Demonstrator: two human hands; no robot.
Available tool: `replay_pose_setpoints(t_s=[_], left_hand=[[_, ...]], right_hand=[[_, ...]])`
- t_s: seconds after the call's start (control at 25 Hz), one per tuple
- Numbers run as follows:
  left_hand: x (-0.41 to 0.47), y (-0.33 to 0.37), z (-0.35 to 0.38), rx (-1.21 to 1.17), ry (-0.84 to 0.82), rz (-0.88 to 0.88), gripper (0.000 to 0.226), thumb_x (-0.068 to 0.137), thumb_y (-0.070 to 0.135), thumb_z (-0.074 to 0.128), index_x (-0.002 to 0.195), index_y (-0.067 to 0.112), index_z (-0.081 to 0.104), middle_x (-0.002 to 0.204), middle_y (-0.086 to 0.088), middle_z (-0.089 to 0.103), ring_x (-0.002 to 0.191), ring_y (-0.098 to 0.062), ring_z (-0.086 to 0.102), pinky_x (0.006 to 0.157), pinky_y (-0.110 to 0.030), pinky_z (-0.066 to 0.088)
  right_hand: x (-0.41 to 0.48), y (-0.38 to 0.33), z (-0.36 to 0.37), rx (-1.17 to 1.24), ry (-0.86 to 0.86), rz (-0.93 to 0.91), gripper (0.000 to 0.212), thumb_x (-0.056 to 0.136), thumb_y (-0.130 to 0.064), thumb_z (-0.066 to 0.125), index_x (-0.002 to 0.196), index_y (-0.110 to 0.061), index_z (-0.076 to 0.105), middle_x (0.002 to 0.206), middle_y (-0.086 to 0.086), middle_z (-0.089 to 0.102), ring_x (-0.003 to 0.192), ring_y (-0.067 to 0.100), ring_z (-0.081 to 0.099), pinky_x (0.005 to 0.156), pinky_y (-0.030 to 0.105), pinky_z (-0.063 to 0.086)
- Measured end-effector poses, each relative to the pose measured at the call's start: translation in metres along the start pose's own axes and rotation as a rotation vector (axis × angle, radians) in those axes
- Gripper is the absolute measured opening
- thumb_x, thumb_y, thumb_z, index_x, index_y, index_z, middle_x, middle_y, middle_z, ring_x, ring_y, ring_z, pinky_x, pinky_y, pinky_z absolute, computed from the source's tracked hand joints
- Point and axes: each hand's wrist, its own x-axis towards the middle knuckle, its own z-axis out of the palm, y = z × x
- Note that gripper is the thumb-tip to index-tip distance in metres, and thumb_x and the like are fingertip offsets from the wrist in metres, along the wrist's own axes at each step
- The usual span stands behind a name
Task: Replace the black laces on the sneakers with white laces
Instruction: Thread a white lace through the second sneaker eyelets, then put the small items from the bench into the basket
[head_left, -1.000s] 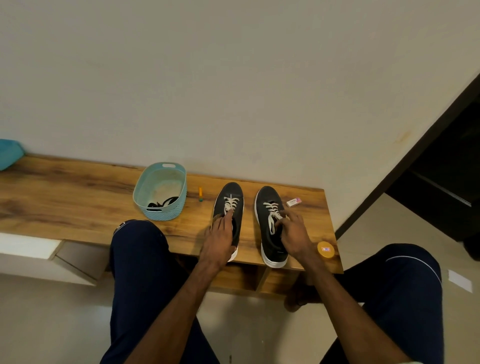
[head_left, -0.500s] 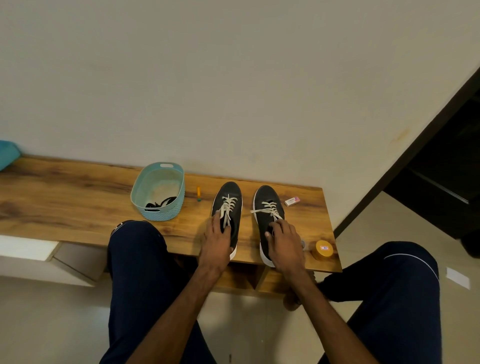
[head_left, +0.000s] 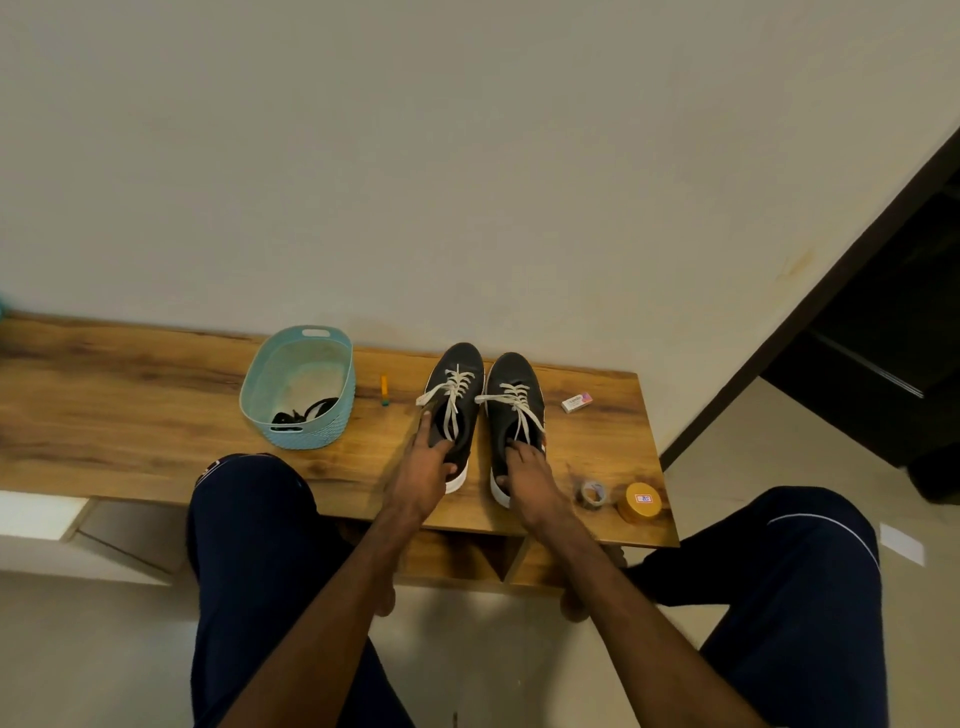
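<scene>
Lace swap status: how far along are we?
Done: both the left sneaker and right sneaker carry white laces, and the black laces lie in the teal basket. In hand: the left hand grips the left sneaker near its heel, and the right hand grips the right one at its opening. Left: the lace ends look loose and untied, so tying or tucking probably remains.

We can't really read anything here. The little white eraser (head_left: 576, 402) right of centre has a printed label, and the yellow tin (head_left: 640, 502) at lower right has a sticker (reddish-blue, we think). Both are too tiny to make out.
</scene>
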Motion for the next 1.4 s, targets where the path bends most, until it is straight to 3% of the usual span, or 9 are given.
replay_pose_setpoints(t_s=[0.12,0.24,0.48,0.64,0.72,0.92,1.12,1.28,1.4], left_hand=[[0.006,0.000,0.000,-0.027,-0.003,0.032,0.037,0.092,0.018,0.065,0.129,0.018,0.062,0.166,0.000,0.002,0.137,-0.024,0.042,0.109,-0.037,0.044],[0.005,0.002,0.000,-0.044,0.009,0.047,0.040,0.093,0.019,0.065,0.132,0.017,0.059,0.166,-0.003,0.004,0.141,-0.024,0.038,0.112,-0.037,0.040],[0.003,0.009,0.010,-0.071,-0.001,0.109,0.045,0.094,0.015,0.063,0.138,0.018,0.055,0.165,-0.001,0.011,0.148,-0.023,0.025,0.118,-0.040,0.033],[0.000,0.007,0.009,-0.077,-0.007,0.111,0.046,0.095,0.007,0.059,0.139,0.019,0.055,0.165,-0.002,0.011,0.148,-0.023,0.024,0.117,-0.035,0.034],[-0.002,0.007,0.007,-0.087,-0.011,0.114,0.045,0.095,0.004,0.057,0.138,0.019,0.056,0.165,-0.002,0.013,0.148,-0.023,0.025,0.117,-0.035,0.035],[-0.001,0.005,-0.002,-0.088,-0.024,0.173,0.044,0.094,-0.003,0.054,0.134,0.016,0.059,0.164,-0.001,0.015,0.148,-0.021,0.026,0.114,-0.032,0.037],[0.003,0.002,0.001,-0.017,-0.039,0.125,0.046,0.094,0.005,0.058,0.138,0.021,0.055,0.165,0.000,0.009,0.149,-0.023,0.024,0.116,-0.037,0.036],[-0.003,0.005,-0.009,-0.017,-0.060,0.117,0.048,0.091,0.022,0.066,0.137,0.021,0.051,0.165,0.001,0.005,0.146,-0.023,0.028,0.113,-0.041,0.040],[0.000,-0.009,-0.048,0.043,0.144,0.067,0.059,0.090,0.034,0.068,0.141,0.016,0.044,0.163,-0.007,0.018,0.144,-0.026,0.031,0.111,-0.044,0.041]], right_hand=[[0.015,-0.004,-0.003,-0.013,-0.022,0.014,0.056,0.100,-0.018,0.052,0.151,-0.006,0.031,0.160,0.011,0.025,0.147,0.028,0.020,0.121,0.042,0.021],[0.021,-0.007,-0.002,-0.007,-0.008,0.013,0.054,0.099,-0.016,0.053,0.149,-0.007,0.034,0.158,0.011,0.028,0.146,0.029,0.023,0.121,0.042,0.021],[-0.014,0.009,-0.012,0.166,0.098,-0.106,0.067,0.097,-0.026,0.060,0.154,-0.012,0.028,0.159,0.004,0.025,0.147,0.019,0.022,0.119,0.031,0.018],[-0.035,0.056,-0.021,0.179,0.289,0.091,0.054,0.098,-0.032,0.058,0.147,-0.017,0.039,0.155,0.004,0.034,0.143,0.021,0.029,0.116,0.040,0.033],[-0.039,0.075,-0.021,0.000,0.170,0.191,0.055,0.098,-0.031,0.059,0.147,-0.016,0.039,0.153,0.007,0.038,0.140,0.023,0.034,0.114,0.038,0.033],[-0.040,0.081,-0.014,-0.322,-0.044,0.135,0.050,0.098,-0.031,0.056,0.145,-0.021,0.041,0.148,0.006,0.046,0.137,0.026,0.038,0.115,0.041,0.030],[-0.039,0.083,-0.009,-0.384,-0.041,0.158,0.056,0.094,-0.029,0.064,0.144,-0.022,0.042,0.150,0.007,0.041,0.138,0.027,0.036,0.112,0.041,0.035],[-0.040,0.087,-0.009,-0.395,-0.037,0.197,0.059,0.092,-0.031,0.066,0.144,-0.022,0.041,0.144,0.008,0.047,0.130,0.026,0.045,0.106,0.038,0.043],[-0.030,0.063,-0.027,-0.188,0.119,0.217,0.061,0.093,-0.025,0.066,0.145,-0.020,0.036,0.145,0.008,0.045,0.123,0.027,0.051,0.095,0.038,0.052]])
